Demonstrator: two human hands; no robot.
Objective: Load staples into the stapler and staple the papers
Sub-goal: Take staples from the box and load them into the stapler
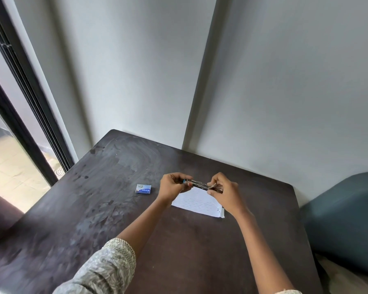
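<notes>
A small metal stapler [198,184] with a blue end is held in the air between both hands, lying roughly level above the papers. My left hand [172,186] grips its blue left end. My right hand [223,190] pinches its right end with fingertips and thumb. Whether the stapler is swung open, I cannot tell. Below the hands lies a stack of white lined papers [197,203] flat on the dark table [115,209]. A small blue and white staple box [144,188] rests on the table to the left of my left hand.
The table sits in a corner against white walls. A dark-framed glass door [19,115] runs along the left. A blue-grey cushioned seat [344,219] stands at the table's right edge.
</notes>
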